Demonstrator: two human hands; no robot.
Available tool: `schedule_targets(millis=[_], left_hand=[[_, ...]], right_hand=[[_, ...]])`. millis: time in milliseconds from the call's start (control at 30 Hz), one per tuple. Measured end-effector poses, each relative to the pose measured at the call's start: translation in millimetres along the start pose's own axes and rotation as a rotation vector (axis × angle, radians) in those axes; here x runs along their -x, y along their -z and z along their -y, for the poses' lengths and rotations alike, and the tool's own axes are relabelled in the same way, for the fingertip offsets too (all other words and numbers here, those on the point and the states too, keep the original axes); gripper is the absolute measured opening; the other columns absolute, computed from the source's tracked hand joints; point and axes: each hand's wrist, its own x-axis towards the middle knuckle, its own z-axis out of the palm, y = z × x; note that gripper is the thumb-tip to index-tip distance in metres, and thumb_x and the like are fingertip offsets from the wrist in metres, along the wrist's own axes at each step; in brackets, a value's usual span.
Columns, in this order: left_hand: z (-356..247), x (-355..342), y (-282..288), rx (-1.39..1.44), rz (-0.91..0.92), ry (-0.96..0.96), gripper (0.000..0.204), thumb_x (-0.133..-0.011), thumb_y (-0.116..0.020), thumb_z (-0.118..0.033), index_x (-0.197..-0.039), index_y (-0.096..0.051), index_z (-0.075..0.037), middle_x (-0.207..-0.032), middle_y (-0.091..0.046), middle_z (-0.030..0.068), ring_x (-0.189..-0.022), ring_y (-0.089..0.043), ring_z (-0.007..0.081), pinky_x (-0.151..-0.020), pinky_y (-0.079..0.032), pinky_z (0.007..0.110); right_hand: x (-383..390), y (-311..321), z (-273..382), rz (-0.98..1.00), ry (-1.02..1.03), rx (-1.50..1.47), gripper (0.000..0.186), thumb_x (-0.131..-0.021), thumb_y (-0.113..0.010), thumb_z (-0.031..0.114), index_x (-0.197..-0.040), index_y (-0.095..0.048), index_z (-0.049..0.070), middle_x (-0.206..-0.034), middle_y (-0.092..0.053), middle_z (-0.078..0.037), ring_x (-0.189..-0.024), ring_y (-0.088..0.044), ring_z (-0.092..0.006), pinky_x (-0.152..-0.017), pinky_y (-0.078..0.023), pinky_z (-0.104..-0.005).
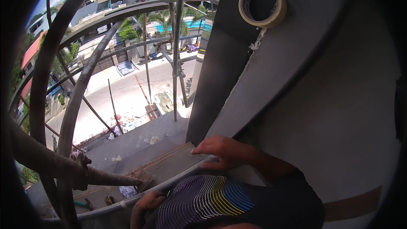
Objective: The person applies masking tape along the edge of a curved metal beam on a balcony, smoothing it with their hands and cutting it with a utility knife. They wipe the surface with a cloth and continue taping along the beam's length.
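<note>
My right hand (222,150) reaches left past the lower end of the dark wall panel (224,55), above a ledge (174,165). Its fingers are stretched out and the thumb stands apart below them, with nothing visible between. Low in the view, my left hand (148,201) is curled closed beside my shirt, close to the curved grey rail (106,210); its palm is hidden. A roll of beige masking tape (280,10) hangs at the upper right against the panel's edge, a strip of tape running up from it.
Scaffold pipes (55,159) cross the left side, one slanting down to the ledge. On the ledge lie a crumpled white bundle (128,191), a small yellow-and-black object (109,200) and a green-handled tool (81,204). Far below runs a street (123,91). A grey wall (335,114) stands right.
</note>
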Motion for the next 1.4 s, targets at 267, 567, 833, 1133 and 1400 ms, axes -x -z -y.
schedule_targets(millis=[267,567,833,1133,1400], left_hand=[[-277.2,-61.1,89.2,0.007,-0.674,-1.065,0.035,-0.095,-0.073,0.001,-0.129,-0.071,-0.002,-0.113,-0.074,0.0164,-0.108,-0.074,0.0296,-0.095,-0.059,0.043],[-475.2,-103.8,151.0,-0.016,-1.274,-1.687,0.053,-0.093,-0.078,-0.012,-0.142,-0.061,-0.007,-0.146,-0.061,0.0193,-0.143,-0.053,0.0437,-0.119,-0.045,0.056],[-509.8,-147.0,182.5,-0.358,-1.284,-1.865,0.032,-0.094,-0.084,-0.026,-0.116,-0.069,-0.008,-0.127,-0.073,0.0135,-0.13,-0.065,0.0385,-0.123,-0.04,0.059],[-499.3,-128.6,164.9,0.362,-0.97,-1.664,0.022,-0.112,-0.061,-0.023,-0.11,-0.064,-0.001,-0.088,-0.073,0.0164,-0.083,-0.075,0.0272,-0.074,-0.057,0.042],[-486.3,-129.9,164.3,0.513,-0.978,-1.527,0.033,-0.113,-0.063,-0.032,-0.11,-0.066,0.001,-0.086,-0.075,0.0182,-0.079,-0.076,0.0277,-0.073,-0.057,0.041]], right_hand=[[36.1,195.7,116.3,-0.627,0.289,0.816,0.036,-0.087,-0.085,0.017,-0.121,-0.077,0.006,-0.106,-0.076,-0.009,-0.096,-0.075,-0.0275,-0.087,-0.059,-0.042],[19.1,384.0,192.7,-0.781,0.116,1.452,0.038,-0.106,-0.073,0.025,-0.139,-0.073,0.008,-0.133,-0.076,-0.011,-0.127,-0.071,-0.0239,-0.112,-0.052,-0.0384],[-39.3,397.2,222.9,-0.582,0.076,1.757,0.027,-0.09,-0.074,0.012,-0.114,-0.074,0.0,-0.116,-0.073,-0.021,-0.115,-0.066,-0.0389,-0.104,-0.053,-0.0474],[-52.0,412.9,207.3,-0.634,-0.09,1.695,0.029,-0.092,-0.074,0.016,-0.114,-0.078,-0.002,-0.12,-0.076,-0.021,-0.119,-0.068,-0.0394,-0.108,-0.053,-0.0466],[-53.6,401.2,201.4,-0.401,-0.177,1.783,0.028,-0.094,-0.071,0.017,-0.114,-0.081,0.001,-0.133,-0.076,-0.02,-0.13,-0.067,-0.0386,-0.114,-0.052,-0.0469]])
